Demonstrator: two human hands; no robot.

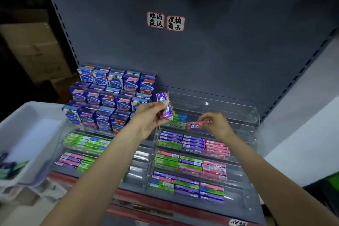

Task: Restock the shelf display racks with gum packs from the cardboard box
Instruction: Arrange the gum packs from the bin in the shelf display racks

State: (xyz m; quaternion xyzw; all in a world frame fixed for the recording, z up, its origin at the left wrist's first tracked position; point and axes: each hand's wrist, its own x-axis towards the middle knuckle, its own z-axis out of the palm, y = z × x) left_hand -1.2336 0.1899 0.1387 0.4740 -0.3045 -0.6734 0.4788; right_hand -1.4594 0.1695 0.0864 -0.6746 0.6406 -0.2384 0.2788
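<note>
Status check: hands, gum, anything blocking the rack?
Left hand grips purple packs. Right hand pinches pink pack at the right rack, upper tier, beside green packs. Nothing blocking that tier.

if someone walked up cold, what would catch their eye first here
Probably the two hands in the middle: the left hand grips purple gum packs, while the right hand pinches a pink gum pack over the clear rack. Next, the wall of blue boxes stacked at upper left.
</note>
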